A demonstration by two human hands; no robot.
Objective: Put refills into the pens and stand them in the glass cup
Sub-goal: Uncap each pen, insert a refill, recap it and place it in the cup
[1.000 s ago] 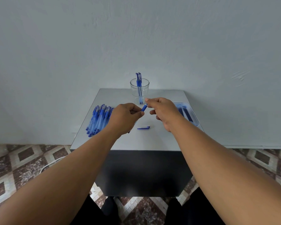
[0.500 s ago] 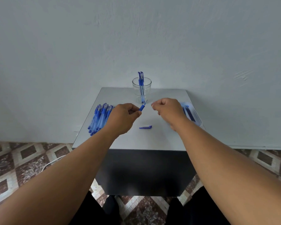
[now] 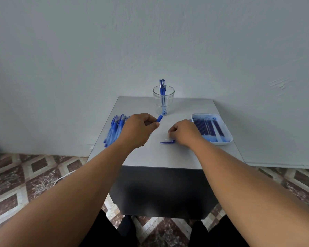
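Note:
My left hand [image 3: 138,130] is closed around a blue pen [image 3: 159,118]; only its blue grip end sticks out toward the glass cup [image 3: 163,101]. The cup stands at the table's far edge with two blue capped pens [image 3: 162,86] upright in it. My right hand [image 3: 184,133] rests low over the table, fingers curled; whether they hold anything is hidden. A blue pen cap [image 3: 167,141] lies on the table just left of that hand. A heap of blue pens [image 3: 114,130] lies left of my left hand. The white tray [image 3: 227,139] with several dark blue refills [image 3: 208,127] sits right of my right hand.
The small grey table [image 3: 161,157] stands against a pale wall, with a dark front panel below. Patterned floor tiles surround it. A white cable [image 3: 61,178] lies on the floor at the left.
My hands have come apart. The right hand has let go of the pen's end and dropped down to the right, beside the cap. The left hand still holds the pen.

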